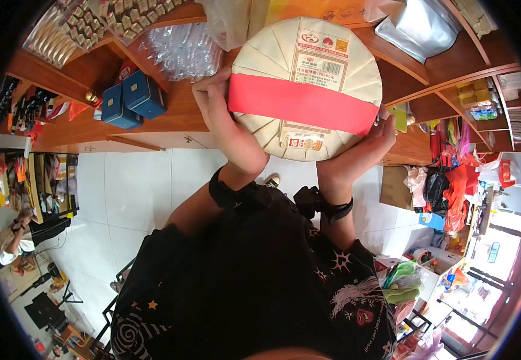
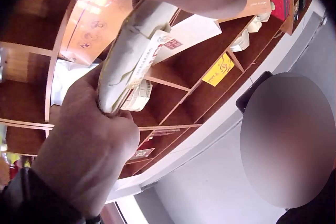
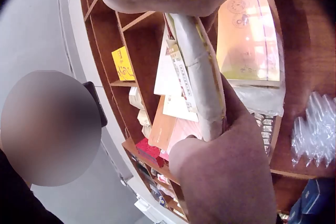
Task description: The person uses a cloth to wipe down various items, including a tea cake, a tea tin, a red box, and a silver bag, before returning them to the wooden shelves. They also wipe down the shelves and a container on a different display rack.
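Note:
A large round tea cake (image 1: 260, 54) in pleated cream paper is held up in front of the body. Across its middle runs a wide red band (image 1: 302, 103), with a printed label (image 1: 326, 54) above it and a small sticker below. My left hand (image 1: 230, 123) grips the cake's left edge, and my right hand (image 1: 359, 150) grips its lower right edge. Both wrist views show the cake edge-on, with the left hand (image 2: 94, 129) and the right hand (image 3: 226, 166) curled at its rim; some fingers are hidden behind it.
Wooden shelves (image 1: 404, 66) stand just beyond the hands. They carry blue tins (image 1: 143, 95), clear plastic packets (image 1: 182, 51), a silver bag (image 1: 419, 27) and an orange box (image 3: 249, 35). A cardboard box (image 1: 397, 186) stands at right; another person (image 1: 11, 240) is at far left.

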Tool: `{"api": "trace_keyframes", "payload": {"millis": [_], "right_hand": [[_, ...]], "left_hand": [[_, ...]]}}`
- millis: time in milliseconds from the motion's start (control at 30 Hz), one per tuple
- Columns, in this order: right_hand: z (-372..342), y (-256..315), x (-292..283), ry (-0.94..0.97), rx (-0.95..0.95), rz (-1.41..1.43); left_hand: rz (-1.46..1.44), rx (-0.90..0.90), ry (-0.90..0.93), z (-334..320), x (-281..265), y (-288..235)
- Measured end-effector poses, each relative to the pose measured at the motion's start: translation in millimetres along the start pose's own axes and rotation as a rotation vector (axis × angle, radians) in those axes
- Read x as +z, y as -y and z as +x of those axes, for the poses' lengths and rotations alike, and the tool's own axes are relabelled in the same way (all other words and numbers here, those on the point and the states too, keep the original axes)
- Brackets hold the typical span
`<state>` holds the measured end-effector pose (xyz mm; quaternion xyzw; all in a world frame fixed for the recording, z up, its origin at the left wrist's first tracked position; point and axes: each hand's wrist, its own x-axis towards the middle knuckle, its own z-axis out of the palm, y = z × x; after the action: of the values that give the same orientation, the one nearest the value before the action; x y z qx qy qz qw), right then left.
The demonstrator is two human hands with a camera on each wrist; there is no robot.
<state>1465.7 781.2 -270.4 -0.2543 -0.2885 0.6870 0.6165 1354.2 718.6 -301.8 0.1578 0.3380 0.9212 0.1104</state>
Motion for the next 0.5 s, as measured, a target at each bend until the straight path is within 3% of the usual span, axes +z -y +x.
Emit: {"api": "trace_keyframes", "payload": {"millis": [333, 500], "right_hand": [[-2.0, 3.5, 1.9, 0.003, 0.022, 0.037], [0.8, 1.5, -4.6, 0.013, -0.029, 0.001]], "left_hand": [[0.022, 0.048, 0.017, -2.5, 6.4, -4.7], [-0.093, -0.022, 0.032, -3.1, 10.0, -8.9]]}}
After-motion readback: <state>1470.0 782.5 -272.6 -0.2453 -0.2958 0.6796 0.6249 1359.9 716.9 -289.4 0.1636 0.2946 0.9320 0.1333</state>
